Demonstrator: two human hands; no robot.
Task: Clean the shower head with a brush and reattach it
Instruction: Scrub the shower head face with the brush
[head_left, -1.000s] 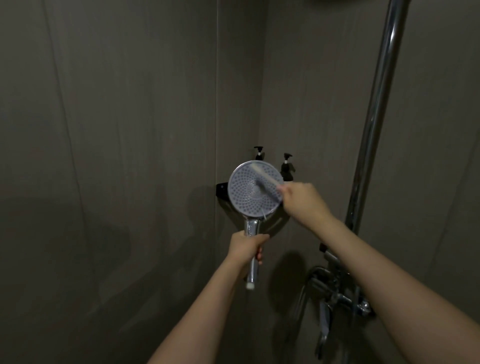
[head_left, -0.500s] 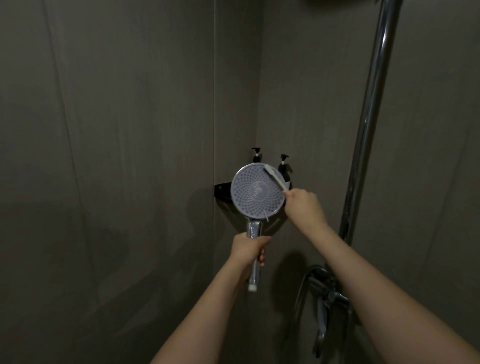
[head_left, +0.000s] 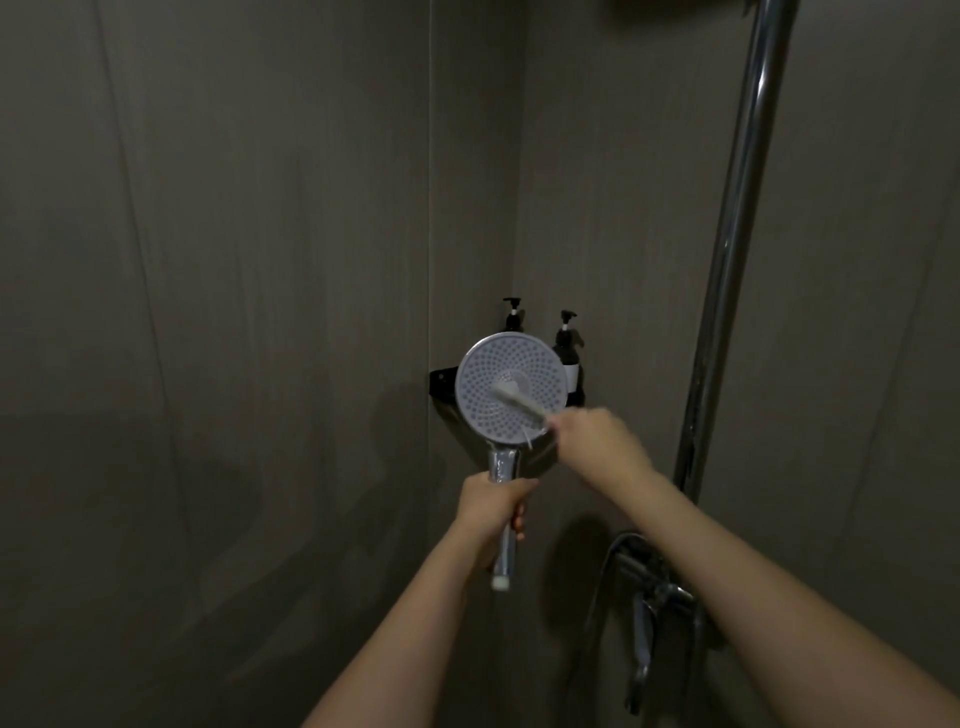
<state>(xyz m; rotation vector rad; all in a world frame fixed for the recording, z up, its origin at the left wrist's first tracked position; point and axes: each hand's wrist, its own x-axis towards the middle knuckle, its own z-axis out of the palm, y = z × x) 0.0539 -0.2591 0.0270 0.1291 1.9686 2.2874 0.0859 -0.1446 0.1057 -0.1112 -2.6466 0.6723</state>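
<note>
Chrome shower head (head_left: 510, 385) upright, handle gripped by left hand (head_left: 493, 512); right hand (head_left: 597, 441) pinches brush (head_left: 519, 400) (blurred) w/ bristles on faceplate.

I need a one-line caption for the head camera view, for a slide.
Left hand grips the shower head by its handle while the right hand scrubs its nozzle face with a small brush.

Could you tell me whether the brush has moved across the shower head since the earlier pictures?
Yes. The brush, held by the right hand, has swept from the upper right of the shower head down to its centre and lower right.
</note>
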